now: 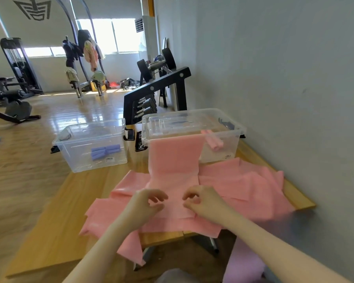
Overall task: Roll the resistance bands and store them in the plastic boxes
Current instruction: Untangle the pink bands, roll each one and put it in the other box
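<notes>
A long pink resistance band point(174, 160) hangs from the rim of the right plastic box point(221, 127) and runs flat toward me over a heap of other pink bands point(247, 184) on the wooden table point(65, 217). My left hand point(147, 203) and my right hand point(202, 199) rest on its near end, fingers curled and pinching the edge. Rolled pink bands point(213, 139) lie in the right box. The left plastic box point(90, 144) holds rolled purple bands point(104, 152).
A grey wall runs close along the right. A black dumbbell rack point(157, 92) stands behind the boxes. Something purple point(245, 262) lies low at the near right, below the table edge. Gym machines stand on the wooden floor to the left.
</notes>
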